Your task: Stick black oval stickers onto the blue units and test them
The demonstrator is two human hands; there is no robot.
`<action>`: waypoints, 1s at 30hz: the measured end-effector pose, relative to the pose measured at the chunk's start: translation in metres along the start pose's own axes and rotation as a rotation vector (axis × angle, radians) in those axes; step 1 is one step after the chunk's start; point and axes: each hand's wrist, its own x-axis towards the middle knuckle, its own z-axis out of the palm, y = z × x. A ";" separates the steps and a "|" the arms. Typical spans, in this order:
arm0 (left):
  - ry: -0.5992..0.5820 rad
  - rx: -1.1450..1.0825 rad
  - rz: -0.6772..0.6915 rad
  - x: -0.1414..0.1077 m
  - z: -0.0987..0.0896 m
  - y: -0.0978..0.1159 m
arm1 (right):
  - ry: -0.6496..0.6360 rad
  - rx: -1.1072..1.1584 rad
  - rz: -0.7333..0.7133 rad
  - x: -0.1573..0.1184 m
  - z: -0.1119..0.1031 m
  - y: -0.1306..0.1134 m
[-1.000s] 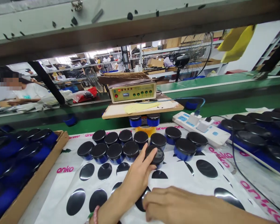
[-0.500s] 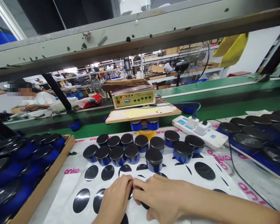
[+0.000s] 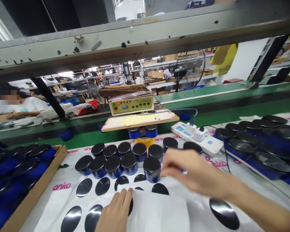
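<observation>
My left hand (image 3: 116,211) is at the left part of a white sheet (image 3: 164,209), fingers together and bent over it. Beside its fingertips shows a sliver of a black round disc (image 3: 130,207). Farther up and to the right, my right hand (image 3: 183,166) is blurred, with curled fingers over a blue jar with a black lid that it mostly hides; whether it grips the jar is unclear. Just left of those fingers stands another blue jar with a black lid (image 3: 152,167). More such jars (image 3: 113,166) form rows behind the sheets.
A carton (image 3: 36,187) of blue jars stands at left, and more jars (image 3: 246,148) at right. A power strip (image 3: 198,138) with plugs and cables lies behind my right hand. A control box (image 3: 132,104) sits on a board. A shelf beam (image 3: 135,42) crosses overhead. A person (image 3: 26,104) sits at far left.
My hands have parted. The right hand has moved up and away to the jars, while the left stays low at the sheet. The white sheet between them is now more uncovered.
</observation>
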 end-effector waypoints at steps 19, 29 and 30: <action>0.604 -0.314 0.344 0.099 0.019 0.064 | 0.290 0.184 0.498 0.030 0.031 0.092; 0.554 -0.325 0.359 0.099 0.018 0.065 | 0.199 0.135 0.542 0.030 0.034 0.092; 0.549 -0.326 0.360 0.099 0.018 0.064 | 0.198 0.123 0.543 0.030 0.034 0.092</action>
